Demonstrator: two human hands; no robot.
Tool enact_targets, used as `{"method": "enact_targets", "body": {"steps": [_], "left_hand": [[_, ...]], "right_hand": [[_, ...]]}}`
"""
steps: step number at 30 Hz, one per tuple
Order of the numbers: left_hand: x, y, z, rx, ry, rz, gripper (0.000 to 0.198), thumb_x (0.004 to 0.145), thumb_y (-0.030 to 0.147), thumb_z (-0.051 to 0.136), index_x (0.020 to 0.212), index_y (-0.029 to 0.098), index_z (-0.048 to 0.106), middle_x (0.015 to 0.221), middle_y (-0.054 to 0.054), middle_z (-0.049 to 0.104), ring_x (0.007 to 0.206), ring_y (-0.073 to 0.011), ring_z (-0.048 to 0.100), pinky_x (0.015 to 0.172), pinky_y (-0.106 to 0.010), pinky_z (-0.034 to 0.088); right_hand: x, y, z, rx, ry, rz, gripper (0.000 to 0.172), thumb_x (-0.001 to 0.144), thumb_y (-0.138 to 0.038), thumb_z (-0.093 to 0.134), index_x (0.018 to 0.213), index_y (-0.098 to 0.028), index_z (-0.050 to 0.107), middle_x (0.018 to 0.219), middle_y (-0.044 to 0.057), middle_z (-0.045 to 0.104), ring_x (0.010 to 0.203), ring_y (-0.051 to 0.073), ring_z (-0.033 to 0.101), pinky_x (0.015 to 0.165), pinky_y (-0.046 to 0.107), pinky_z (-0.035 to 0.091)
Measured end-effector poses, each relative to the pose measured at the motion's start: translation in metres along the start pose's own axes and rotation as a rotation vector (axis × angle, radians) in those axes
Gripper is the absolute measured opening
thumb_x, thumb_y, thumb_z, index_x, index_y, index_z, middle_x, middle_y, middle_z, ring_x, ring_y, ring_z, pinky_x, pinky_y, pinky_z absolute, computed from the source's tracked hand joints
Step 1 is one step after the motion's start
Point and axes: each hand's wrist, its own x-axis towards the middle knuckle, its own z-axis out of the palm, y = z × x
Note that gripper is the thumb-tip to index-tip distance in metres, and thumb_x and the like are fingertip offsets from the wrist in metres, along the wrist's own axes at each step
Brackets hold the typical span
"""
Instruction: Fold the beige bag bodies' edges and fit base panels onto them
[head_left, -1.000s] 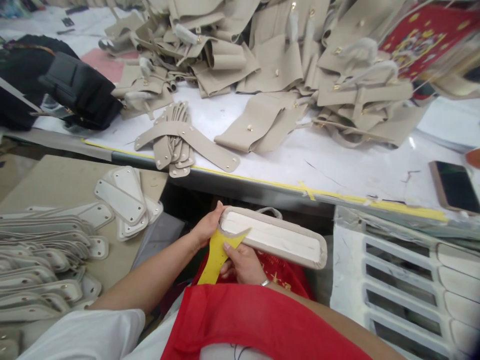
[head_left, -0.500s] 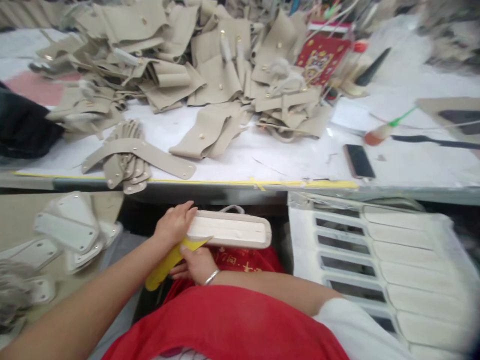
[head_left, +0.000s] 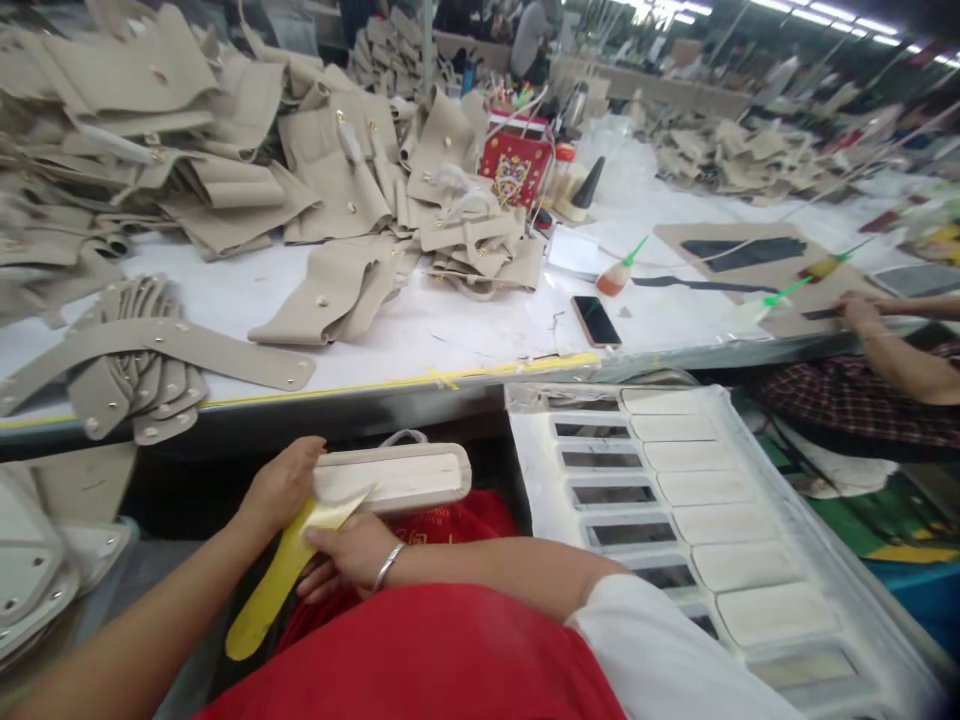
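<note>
My left hand (head_left: 289, 482) is closed around the left end of a beige oblong piece (head_left: 439, 474), which has a white panel facing up and a raised beige rim. A pale cord loop (head_left: 403, 438) shows behind it. My right hand (head_left: 356, 552), wearing a silver bangle, is closed on a flat yellow blade-like tool (head_left: 262, 598), with the thumb pressed on top. The tool's pointed tip lies over the left part of the white panel, and its wide rounded end hangs down to the left. Below the oblong piece lies red cloth (head_left: 480, 518) with gold lettering.
Beige pieces (head_left: 225, 190) are heaped on the white table (head_left: 450, 330), with a phone (head_left: 596, 321) and glue bottle (head_left: 616, 276) near its edge. A frame (head_left: 536, 470) holding white panels stands at right. Another person's hand (head_left: 859, 312) works at far right.
The view has swung right and upward, bringing the other person's arms into sight. Both hands keep their holds on the oblong piece and yellow tool.
</note>
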Motion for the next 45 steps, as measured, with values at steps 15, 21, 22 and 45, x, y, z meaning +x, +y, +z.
{"method": "enact_targets", "body": {"steps": [15,21,22,45], "left_hand": [[-0.039,-0.022,-0.003,-0.862,0.013,-0.185,0.054,0.076,0.050,0.056,0.116,0.013,0.056,0.122,-0.011,0.058,0.114,-0.0258,0.051,0.101,-0.037,0.035],[-0.030,-0.029,-0.007,-0.578,-0.060,-0.198,0.050,0.074,0.052,0.053,0.113,0.023,0.057,0.123,-0.004,0.057,0.116,-0.0259,0.048,0.102,-0.036,0.034],[-0.028,-0.029,-0.005,-0.560,-0.058,-0.199,0.048,0.074,0.052,0.051,0.112,0.023,0.057,0.122,-0.004,0.057,0.116,-0.0259,0.048,0.101,-0.036,0.035],[0.025,-0.041,-0.070,0.164,0.363,0.181,0.052,0.078,0.039,0.055,0.124,0.017,0.048,0.135,-0.012,0.045,0.128,-0.0241,0.035,0.108,-0.038,0.022]], "right_hand": [[0.061,-0.157,-0.178,-0.330,0.590,-0.276,0.031,0.088,-0.032,0.036,0.093,-0.004,0.050,0.095,0.017,0.062,0.061,0.007,0.058,0.067,0.024,0.046],[-0.009,-0.042,-0.154,-0.493,0.457,-0.359,0.034,0.086,-0.041,0.040,0.095,-0.017,0.063,0.102,0.007,0.065,0.097,0.016,0.059,0.089,0.031,0.044],[-0.013,-0.028,-0.149,-0.541,0.453,-0.401,0.034,0.086,-0.042,0.041,0.102,-0.019,0.062,0.110,0.006,0.062,0.105,0.016,0.055,0.096,0.030,0.039],[-0.006,-0.043,-0.150,-0.627,0.614,-0.447,0.061,0.075,-0.062,0.039,0.114,-0.021,0.059,0.127,0.006,0.053,0.121,0.024,0.045,0.108,0.036,0.027]]}}
